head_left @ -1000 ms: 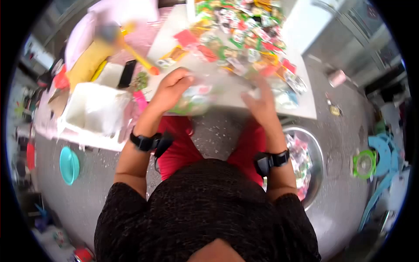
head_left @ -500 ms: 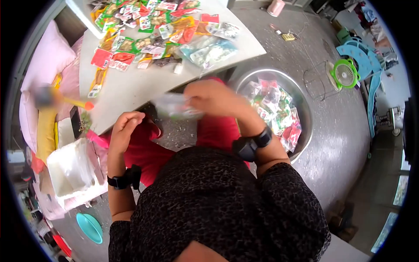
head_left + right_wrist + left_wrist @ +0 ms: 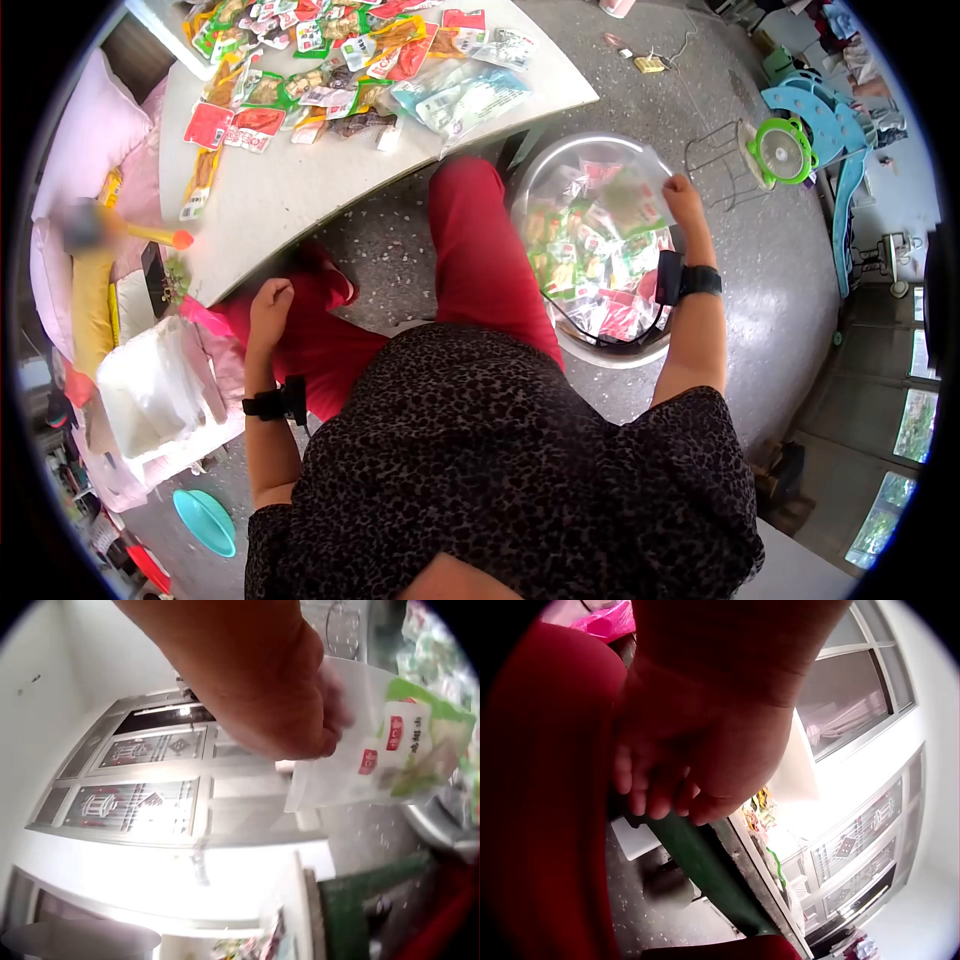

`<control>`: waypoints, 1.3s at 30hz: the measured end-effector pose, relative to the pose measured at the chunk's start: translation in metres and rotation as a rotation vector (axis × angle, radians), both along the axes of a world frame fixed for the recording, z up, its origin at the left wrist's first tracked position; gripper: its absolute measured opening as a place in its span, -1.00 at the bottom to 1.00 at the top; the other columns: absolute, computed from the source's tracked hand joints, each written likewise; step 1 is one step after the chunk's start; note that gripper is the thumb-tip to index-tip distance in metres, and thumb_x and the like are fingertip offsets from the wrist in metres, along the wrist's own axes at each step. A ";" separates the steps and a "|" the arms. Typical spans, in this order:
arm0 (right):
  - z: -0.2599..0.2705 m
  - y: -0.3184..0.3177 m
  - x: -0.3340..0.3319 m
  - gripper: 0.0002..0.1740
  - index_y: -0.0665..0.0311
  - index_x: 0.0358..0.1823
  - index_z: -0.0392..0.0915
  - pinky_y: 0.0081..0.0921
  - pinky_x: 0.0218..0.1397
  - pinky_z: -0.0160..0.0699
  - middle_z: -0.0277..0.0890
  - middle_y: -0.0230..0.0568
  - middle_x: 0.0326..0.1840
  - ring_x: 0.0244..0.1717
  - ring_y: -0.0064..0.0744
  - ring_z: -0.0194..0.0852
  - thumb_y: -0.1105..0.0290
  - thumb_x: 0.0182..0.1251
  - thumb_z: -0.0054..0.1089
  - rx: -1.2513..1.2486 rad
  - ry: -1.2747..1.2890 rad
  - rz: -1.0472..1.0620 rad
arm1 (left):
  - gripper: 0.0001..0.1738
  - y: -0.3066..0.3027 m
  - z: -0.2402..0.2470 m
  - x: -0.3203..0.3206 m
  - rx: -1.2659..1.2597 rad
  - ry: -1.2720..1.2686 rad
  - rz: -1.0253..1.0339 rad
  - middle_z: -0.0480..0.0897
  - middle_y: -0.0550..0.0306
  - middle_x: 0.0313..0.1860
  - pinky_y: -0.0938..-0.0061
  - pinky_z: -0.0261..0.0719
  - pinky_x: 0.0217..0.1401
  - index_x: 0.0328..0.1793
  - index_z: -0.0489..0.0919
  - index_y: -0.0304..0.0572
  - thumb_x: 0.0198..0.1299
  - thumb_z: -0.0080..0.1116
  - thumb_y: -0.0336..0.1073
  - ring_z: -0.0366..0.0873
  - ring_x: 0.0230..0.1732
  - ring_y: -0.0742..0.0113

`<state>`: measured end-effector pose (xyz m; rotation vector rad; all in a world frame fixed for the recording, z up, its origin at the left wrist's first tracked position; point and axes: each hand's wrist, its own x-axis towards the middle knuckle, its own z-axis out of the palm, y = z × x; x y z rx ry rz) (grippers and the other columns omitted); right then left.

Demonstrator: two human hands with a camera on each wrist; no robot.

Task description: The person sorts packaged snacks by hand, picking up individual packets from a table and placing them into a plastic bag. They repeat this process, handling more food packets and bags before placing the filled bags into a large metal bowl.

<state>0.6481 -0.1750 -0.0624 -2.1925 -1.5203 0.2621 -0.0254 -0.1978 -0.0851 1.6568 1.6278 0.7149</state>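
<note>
My right hand (image 3: 686, 203) pinches the top edge of a clear plastic bag (image 3: 638, 203) above the right side of a big metal basin (image 3: 540, 178). In the right wrist view, a packet with green edges and red labels shows through the bag (image 3: 367, 780). Several bagged packets (image 3: 590, 245) fill the basin. My left hand (image 3: 270, 312) is by my left thigh with nothing in it; its fingers (image 3: 658, 804) hang loosely curled in the left wrist view.
A white table (image 3: 290, 195) in front bears a pile of colourful snack packets (image 3: 340, 85) and a bluish plastic bag (image 3: 460, 100). To the left are a white bin (image 3: 130, 390) lined with plastic and a teal bowl (image 3: 205, 522). A green fan (image 3: 783, 152) stands beyond the basin.
My right hand has carried the bag from over the table's front edge, past my lap, to above the basin on the right. The left hand has drawn back from the table toward my thigh.
</note>
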 end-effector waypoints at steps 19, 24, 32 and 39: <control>-0.114 -0.026 -0.079 -0.74 0.28 -0.31 0.41 -0.27 -0.10 0.30 0.42 0.05 -0.28 -0.17 0.03 0.34 0.32 -0.01 -0.13 -0.203 0.041 -0.138 | -0.83 -0.006 -0.002 0.004 -0.002 0.029 0.023 0.46 0.15 -0.47 0.61 0.36 -0.27 -0.30 0.44 -0.33 0.01 -0.02 -0.36 0.39 -0.38 0.48; -0.100 0.031 -0.146 -0.80 0.37 -0.37 0.40 -0.33 -0.18 0.32 0.40 0.03 -0.37 -0.29 -0.04 0.36 0.40 0.03 -0.10 0.019 0.065 0.273 | -0.84 -0.007 -0.009 -0.005 0.167 0.017 -0.006 0.50 0.05 -0.37 0.53 0.40 -0.21 -0.30 0.46 -0.27 -0.01 0.01 -0.36 0.46 -0.29 0.29; -0.030 0.046 -0.300 -0.82 0.39 -0.32 0.39 -0.32 -0.07 0.29 0.42 -0.05 -0.28 -0.13 -0.09 0.34 0.49 0.00 -0.02 0.379 0.196 0.694 | -0.83 -0.029 0.051 -0.019 0.311 0.108 0.211 0.48 0.04 -0.36 0.50 0.39 -0.22 -0.29 0.43 -0.27 -0.01 0.01 -0.35 0.45 -0.30 0.27; -0.032 0.052 -0.321 -0.86 0.30 -0.41 0.40 -0.24 0.00 0.20 0.43 -0.11 -0.29 -0.10 -0.08 0.32 0.51 -0.09 0.00 0.509 -0.088 0.841 | -0.81 -0.062 0.083 -0.099 0.430 0.275 0.719 0.49 -0.02 -0.35 0.42 0.41 -0.28 -0.28 0.46 -0.26 -0.06 0.01 -0.36 0.45 -0.33 0.15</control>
